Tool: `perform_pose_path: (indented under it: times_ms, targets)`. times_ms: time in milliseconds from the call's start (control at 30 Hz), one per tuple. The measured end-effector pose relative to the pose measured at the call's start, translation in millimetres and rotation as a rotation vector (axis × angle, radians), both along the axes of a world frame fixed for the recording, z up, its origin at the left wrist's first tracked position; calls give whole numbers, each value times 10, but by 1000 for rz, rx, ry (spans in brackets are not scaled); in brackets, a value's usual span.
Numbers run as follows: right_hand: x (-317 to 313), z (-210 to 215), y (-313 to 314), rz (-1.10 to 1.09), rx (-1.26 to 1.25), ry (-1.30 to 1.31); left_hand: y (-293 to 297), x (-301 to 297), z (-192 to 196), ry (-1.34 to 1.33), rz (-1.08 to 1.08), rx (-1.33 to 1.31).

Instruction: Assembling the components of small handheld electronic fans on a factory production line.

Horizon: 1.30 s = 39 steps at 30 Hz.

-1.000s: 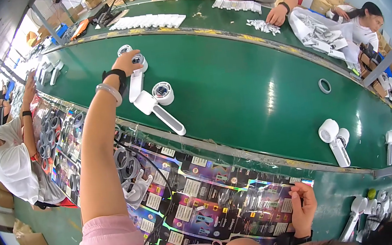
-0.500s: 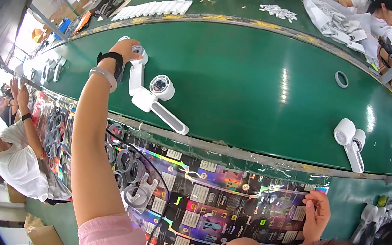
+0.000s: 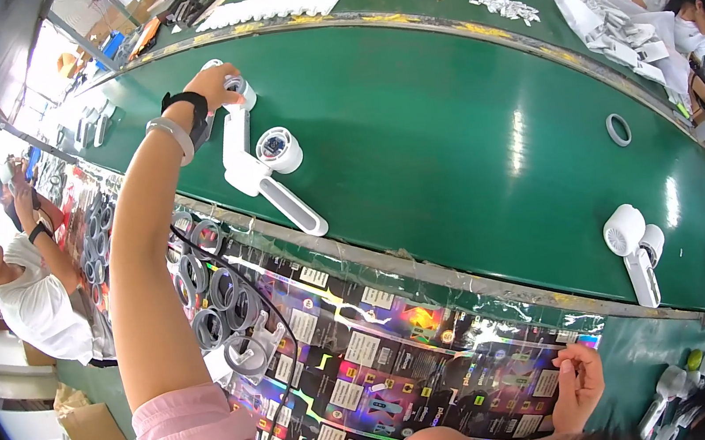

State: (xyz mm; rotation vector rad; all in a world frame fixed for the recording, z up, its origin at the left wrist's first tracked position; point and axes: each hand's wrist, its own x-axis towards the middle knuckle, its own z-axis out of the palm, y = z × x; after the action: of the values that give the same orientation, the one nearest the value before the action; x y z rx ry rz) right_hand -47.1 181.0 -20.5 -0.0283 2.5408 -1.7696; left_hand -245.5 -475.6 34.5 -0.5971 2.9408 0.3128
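Note:
My left arm reaches far across the green work surface, and my left hand (image 3: 215, 88) is closed around the far end of a white folding handheld fan. One white fan (image 3: 247, 173) lies partly unfolded below that hand, its round head (image 3: 279, 150) uncovered, with dark inner parts showing. Whether the piece under my fingers belongs to the same fan is hard to make out. My right hand (image 3: 578, 382) hovers by the near edge, over the right end of the printed sheets (image 3: 408, 373). Its fingers are loosely curled, with the thumb apart and nothing in them.
Grey rings (image 3: 221, 289) lie at the left of the printed sheets, beside a black cable (image 3: 281, 318). Another fan (image 3: 632, 250) and a loose ring (image 3: 618, 130) rest on the right. Co-workers sit at the left and beyond the far bench, near a bag of white parts (image 3: 613, 34).
My left hand and the fan lying below it appear slightly farther left; the whole view has shifted a little. The co-worker at left has moved their hands. My right hand has barely moved.

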Motion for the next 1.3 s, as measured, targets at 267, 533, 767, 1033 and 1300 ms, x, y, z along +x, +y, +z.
perform_pose_path:
  times_ms: [267,533,767,1033,1300]
  targets:
    - [12,-39,25,-9,-26,1,-148,16,-47,-10,-8,46]
    - [26,-66,51,-15,-46,12,-344,18,-47,-18,51,111]
    - [8,-57,15,7,-73,12,-143,183,-225,206,188,113]
    - [38,49,-35,-17,-38,-21,-144,268,-270,229,173,-54]
    - [36,-18,14,50,-19,67,2,717,-287,527,229,-147]
